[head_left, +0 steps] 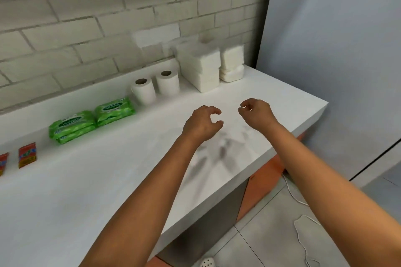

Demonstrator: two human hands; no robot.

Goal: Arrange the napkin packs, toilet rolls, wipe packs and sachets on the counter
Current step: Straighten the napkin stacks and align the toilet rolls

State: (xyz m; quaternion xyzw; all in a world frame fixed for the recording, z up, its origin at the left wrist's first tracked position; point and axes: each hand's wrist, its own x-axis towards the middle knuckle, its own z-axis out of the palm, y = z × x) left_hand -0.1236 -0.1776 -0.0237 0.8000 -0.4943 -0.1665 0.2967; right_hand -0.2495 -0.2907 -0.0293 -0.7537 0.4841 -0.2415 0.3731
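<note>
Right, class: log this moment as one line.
left hand: empty, above counter | right hand: empty | goods lined along wall

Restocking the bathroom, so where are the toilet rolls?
The two toilet rolls stand upright by the brick wall, between the green wipe packs on their left and the napkin packs on their right.

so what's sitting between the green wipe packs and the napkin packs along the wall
In the head view, two toilet rolls stand upright side by side between the wipe packs and the napkin packs; nothing else shows there.
</note>
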